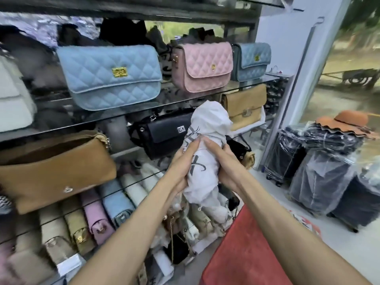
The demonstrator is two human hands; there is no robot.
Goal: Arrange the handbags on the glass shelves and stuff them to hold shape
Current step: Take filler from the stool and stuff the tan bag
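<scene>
Paper first — a crumpled white bundle of stuffing paper point(205, 153) with grey brush-stroke print, held upright between both my hands in front of the glass shelves. My left hand point(183, 161) wraps its side with the fingers curled round it, thumb laid up along the front. My right hand point(222, 159) grips the other side, thumb pressed on the front just beside the left thumb, fingers curled behind. The top of the bundle reaches up to the edge of the upper glass shelf point(144, 104).

On that shelf stand three quilted flap bags: a big light-blue one point(111, 77), a pink one point(202, 66) and a smaller blue one point(251, 61) at the far right. One shelf down, a tan bag point(53, 169) sits at the left with its mouth open, a black flap bag point(162, 136) stands just behind the paper, and a mustard bag point(244, 105) is to its right. Below — a row of bags point(92, 221) packed side by side, beige, pink and blue among them.

Off to the right on the floor are plastic-wrapped dark bundles point(320, 173) with an orange brimmed hat point(347, 122) on top, and a red mat point(253, 251) lies near my right forearm.
</scene>
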